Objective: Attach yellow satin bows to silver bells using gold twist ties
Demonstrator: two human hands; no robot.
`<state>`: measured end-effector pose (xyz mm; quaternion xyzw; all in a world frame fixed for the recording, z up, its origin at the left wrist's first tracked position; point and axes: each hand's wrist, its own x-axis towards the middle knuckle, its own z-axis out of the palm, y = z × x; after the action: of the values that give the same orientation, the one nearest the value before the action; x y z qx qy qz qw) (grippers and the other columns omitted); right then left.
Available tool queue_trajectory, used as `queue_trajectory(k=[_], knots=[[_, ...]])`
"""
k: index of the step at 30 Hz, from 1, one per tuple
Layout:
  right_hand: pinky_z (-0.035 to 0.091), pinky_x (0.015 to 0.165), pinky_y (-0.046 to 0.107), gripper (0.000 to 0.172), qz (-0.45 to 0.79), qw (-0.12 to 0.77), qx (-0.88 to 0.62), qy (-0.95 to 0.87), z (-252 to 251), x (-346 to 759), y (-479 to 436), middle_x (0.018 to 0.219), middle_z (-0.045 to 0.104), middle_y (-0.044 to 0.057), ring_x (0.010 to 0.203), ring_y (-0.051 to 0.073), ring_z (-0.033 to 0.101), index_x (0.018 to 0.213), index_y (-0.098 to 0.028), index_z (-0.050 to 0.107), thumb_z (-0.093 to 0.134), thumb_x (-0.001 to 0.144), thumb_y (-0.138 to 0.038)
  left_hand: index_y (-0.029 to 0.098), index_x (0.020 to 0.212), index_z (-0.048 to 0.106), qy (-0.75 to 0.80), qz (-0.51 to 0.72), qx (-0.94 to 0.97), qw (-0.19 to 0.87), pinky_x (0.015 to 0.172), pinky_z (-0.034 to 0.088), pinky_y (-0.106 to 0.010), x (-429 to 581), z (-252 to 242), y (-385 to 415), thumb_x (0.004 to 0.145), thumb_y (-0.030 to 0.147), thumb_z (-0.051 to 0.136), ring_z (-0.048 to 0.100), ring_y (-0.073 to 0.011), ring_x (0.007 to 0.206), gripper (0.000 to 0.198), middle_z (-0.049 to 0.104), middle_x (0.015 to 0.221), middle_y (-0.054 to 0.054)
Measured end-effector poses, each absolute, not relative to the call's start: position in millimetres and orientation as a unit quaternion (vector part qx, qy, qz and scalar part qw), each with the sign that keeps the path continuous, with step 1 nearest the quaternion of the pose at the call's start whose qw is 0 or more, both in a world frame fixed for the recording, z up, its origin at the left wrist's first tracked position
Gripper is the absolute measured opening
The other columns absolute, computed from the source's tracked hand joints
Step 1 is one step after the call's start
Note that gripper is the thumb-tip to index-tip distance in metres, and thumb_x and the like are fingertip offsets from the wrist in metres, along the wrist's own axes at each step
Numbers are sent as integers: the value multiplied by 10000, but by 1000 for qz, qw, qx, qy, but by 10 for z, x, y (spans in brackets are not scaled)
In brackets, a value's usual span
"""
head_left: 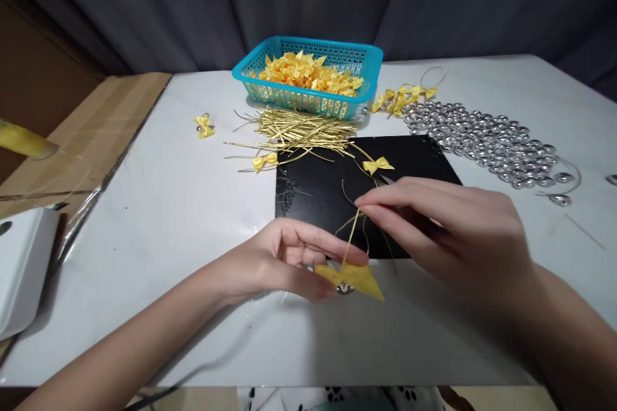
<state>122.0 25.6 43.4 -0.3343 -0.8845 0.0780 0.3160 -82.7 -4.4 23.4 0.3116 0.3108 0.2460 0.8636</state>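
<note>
Between the thumb and fingers of my left hand [289,257] is a yellow ribbon bow [364,279]. A small silver bell [344,288] shows at the bow's middle, partly covered. My right hand [448,225] pinches a gold tie [351,237] that runs up from the bow. Something pointed and metallic juts out past the right fingers; the rest of it is hidden. Under the hands lies a black mat [313,199] with loose gold strands on it. Two more yellow bows, one on the left [265,160] and one on the right [378,165], rest by its far edge.
A blue basket [308,93] of yellow bows stands at the back. Before it lies a pile of gold ties [303,130]. Many silver bells [482,138] spread over the right side, near a cluster of bows [405,99]. A white box [26,270] sits far left.
</note>
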Motion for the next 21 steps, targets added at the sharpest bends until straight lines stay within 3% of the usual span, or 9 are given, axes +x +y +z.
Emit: queue_trajectory(k=[6, 14, 21], knots=[[352, 444, 172, 82, 167, 311, -383, -854, 353, 1203, 294, 693, 654, -30, 470, 44, 476, 778, -185, 626, 569, 834, -165, 171, 948, 726, 291, 258, 319, 864, 647, 514, -143, -841, 235, -62, 613, -5, 702, 672, -122, 786, 379, 740, 882, -34], [344, 432, 168, 144, 236, 302, -417, -824, 283, 1186, 284, 661, 640, -17, 474, 53, 476, 781, -170, 639, 524, 854, -216, 220, 1234, 522, 249, 281, 304, 876, 604, 508, -159, -850, 161, -70, 622, -43, 686, 672, -104, 651, 686, 728, 782, -29], [339, 419, 165, 129, 248, 321, -427, -808, 309, 1190, 264, 646, 623, -26, 463, 49, 448, 781, -174, 639, 547, 844, -238, 268, 1127, 535, 267, 300, 297, 866, 495, 457, -103, -826, 181, -65, 540, -118, 673, 564, -22, 530, 716, 642, 830, 42]])
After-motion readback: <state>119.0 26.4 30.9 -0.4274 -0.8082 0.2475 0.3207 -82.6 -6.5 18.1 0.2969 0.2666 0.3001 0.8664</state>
